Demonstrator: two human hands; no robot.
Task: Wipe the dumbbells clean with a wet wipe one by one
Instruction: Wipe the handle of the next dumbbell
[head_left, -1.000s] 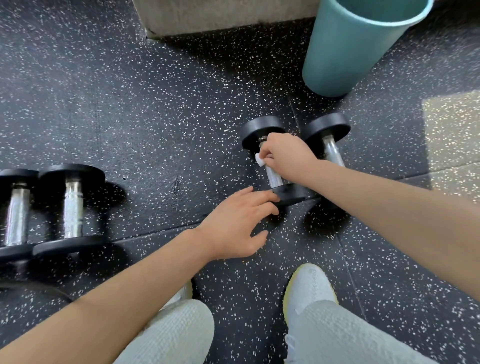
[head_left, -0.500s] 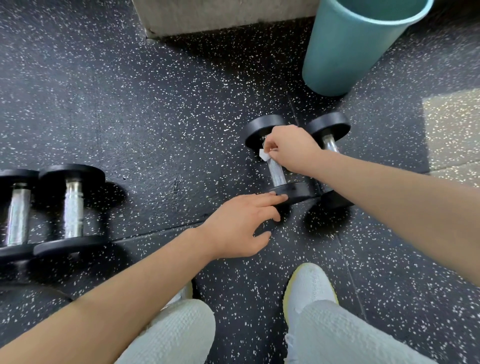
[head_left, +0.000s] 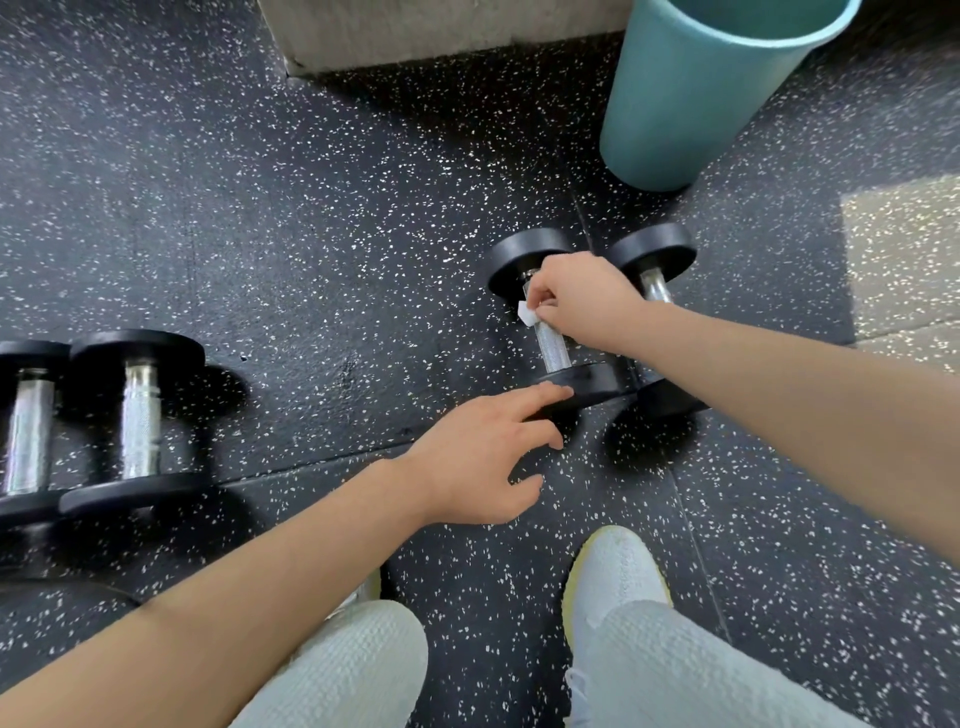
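Two black dumbbells with chrome handles lie side by side on the speckled floor at centre right. My right hand (head_left: 584, 299) grips a white wet wipe (head_left: 527, 313) against the upper handle of the nearer-left dumbbell (head_left: 553, 351). My left hand (head_left: 488, 457) has its fingers stretched out, resting on that dumbbell's near weight plate. The second dumbbell (head_left: 652, 254) lies just to the right, partly hidden by my right forearm. Another pair of dumbbells (head_left: 137, 415) lies at the far left.
A teal bin (head_left: 691, 98) stands behind the right dumbbells. A concrete block (head_left: 441, 31) sits at the top centre. My white shoes (head_left: 615, 577) and light trouser legs fill the bottom of the view. A pale floor patch (head_left: 904, 260) is at the right.
My right hand with the wipe has slid up the handle toward the far plate. My left hand stayed on the near plate, its fingers shifting slightly.
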